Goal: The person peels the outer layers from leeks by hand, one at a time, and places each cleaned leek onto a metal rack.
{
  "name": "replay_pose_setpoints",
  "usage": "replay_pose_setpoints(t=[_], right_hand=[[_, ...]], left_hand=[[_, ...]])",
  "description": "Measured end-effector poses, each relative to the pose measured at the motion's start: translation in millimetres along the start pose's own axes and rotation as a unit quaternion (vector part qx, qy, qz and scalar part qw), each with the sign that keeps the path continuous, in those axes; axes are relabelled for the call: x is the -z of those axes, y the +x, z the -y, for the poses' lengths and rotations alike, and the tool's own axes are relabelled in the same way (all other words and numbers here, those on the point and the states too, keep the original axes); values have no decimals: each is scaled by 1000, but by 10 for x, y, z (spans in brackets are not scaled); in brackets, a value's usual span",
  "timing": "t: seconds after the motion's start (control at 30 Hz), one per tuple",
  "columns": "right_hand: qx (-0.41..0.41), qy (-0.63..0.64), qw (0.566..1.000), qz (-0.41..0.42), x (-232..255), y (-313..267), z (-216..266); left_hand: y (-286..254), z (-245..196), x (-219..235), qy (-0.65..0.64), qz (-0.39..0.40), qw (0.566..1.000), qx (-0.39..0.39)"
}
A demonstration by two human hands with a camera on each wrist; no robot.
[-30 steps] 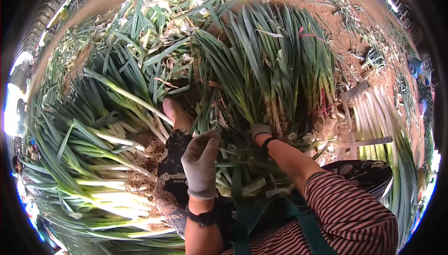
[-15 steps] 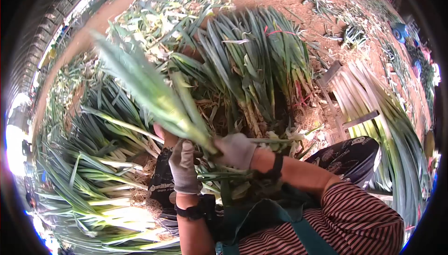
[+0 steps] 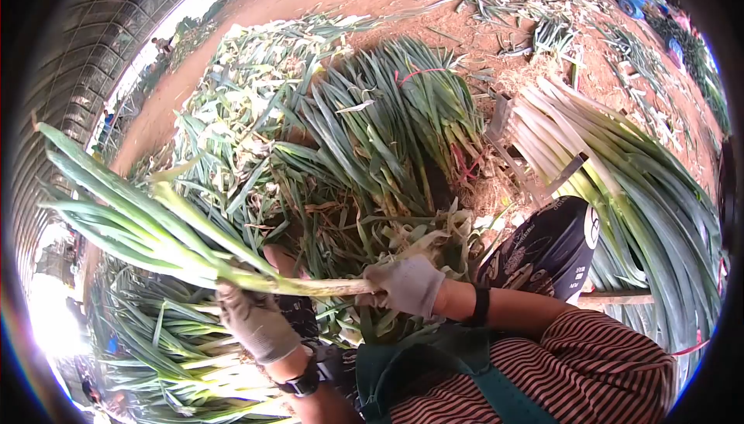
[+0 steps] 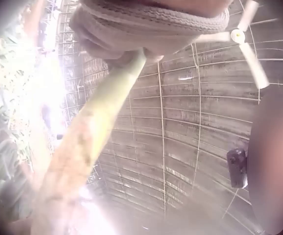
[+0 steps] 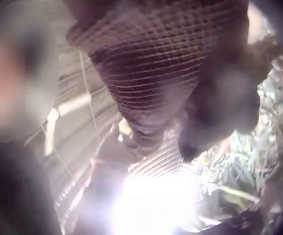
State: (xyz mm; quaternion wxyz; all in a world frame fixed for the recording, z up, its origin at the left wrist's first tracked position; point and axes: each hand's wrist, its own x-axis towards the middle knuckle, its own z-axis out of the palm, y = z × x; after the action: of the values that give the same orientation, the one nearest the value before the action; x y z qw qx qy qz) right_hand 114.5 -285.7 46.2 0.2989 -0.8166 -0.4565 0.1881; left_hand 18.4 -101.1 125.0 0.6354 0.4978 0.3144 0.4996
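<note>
1 leek (image 3: 186,255), left hand (image 3: 257,323) gripping mid-stalk, right hand (image 3: 408,285) holding base

Head view: left hand (image 3: 260,327) gloved, raised, fingers curled in a grip; left forearm (image 3: 329,407) slants up and outward, dark watch (image 3: 304,382) at the wrist. Right hand (image 3: 409,284) gloved, well apart from the left, fingers bent in a grip; right forearm (image 3: 511,309) nearly level across the front, dark band (image 3: 481,305) at the wrist, striped sleeve (image 3: 604,354) behind it. Right wrist view: fingers dark, blurred. Right knee (image 3: 554,234) bent, raised.
</note>
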Motion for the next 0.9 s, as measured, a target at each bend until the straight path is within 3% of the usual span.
replay_pose_setpoints(t=[0.03,0.1,0.13,0.2,0.23,0.3,0.37,0.5,0.53,0.6,0.63,0.67,0.7,0.8,0.83,0.9], right_hand=[[-4,13,1000,25,-3,-33,-69],[-15,39,996,74,-31,-91,-252],[60,136,986,81,-86,-76,-380],[3,352,906,236,9,-177,-460],[-18,447,837,315,85,-201,-418],[-15,495,820,286,36,-253,-379],[-39,505,811,292,-74,-301,-354],[-7,530,782,329,-152,-325,-423],[-5,526,791,312,-129,-330,-394],[-3,518,808,280,-38,-371,-312],[10,506,823,257,16,-378,-276],[24,494,837,233,70,-379,-244],[37,482,850,210,87,-372,-226],[39,447,879,158,-67,-326,-319],[32,379,915,136,9,-315,-283],[12,238,968,85,209,-326,-210]], left_hand=[[-139,-2,-135,0,7,1000,17],[-178,98,-88,-55,99,991,66],[-221,127,-97,-73,119,986,90],[-304,133,-103,-119,187,965,142],[-298,229,-43,-110,164,971,136],[-461,123,-199,-70,132,981,127],[-278,307,34,-159,200,945,204],[-332,257,-30,-226,204,892,333],[-353,279,-21,-223,228,894,316],[-482,235,-67,43,288,948,130],[-446,299,21,212,375,902,27],[-410,363,109,356,427,825,-102],[-458,375,73,236,390,866,204],[-774,1361,578,437,426,792,5],[-795,1367,546,485,422,765,-47],[-727,1068,414,450,263,854,-3]])
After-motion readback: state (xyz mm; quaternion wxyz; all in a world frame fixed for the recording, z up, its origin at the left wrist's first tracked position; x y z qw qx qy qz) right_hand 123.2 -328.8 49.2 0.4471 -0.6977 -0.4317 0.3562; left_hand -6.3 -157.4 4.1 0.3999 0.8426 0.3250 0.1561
